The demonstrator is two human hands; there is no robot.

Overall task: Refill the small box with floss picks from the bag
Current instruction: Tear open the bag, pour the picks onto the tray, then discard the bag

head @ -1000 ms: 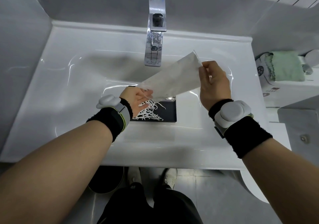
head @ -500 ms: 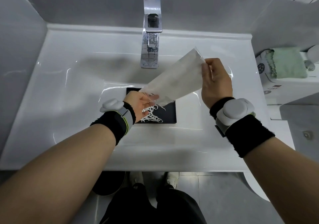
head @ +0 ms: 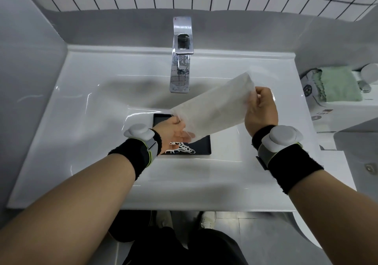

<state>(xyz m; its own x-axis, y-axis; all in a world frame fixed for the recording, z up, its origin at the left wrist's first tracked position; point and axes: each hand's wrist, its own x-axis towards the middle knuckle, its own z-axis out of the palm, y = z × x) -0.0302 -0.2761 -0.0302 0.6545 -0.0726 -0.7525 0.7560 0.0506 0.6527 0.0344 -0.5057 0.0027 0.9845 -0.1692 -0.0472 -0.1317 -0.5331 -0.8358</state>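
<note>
Our right hand (head: 260,109) pinched the bag's (head: 212,112) upper end and our left hand (head: 173,129) gripped its mouth, tilted over the small box (head: 204,144) of floss picks (head: 183,149) in the sink (head: 81,109), the faucet (head: 182,68) just behind.

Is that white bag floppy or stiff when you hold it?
Probably floppy: the bag is thin and see-through, and it takes both the left hand and the right hand to keep it stretched out. It looks light too, pinched only at its ends. It might feel a bit slippery.
</note>
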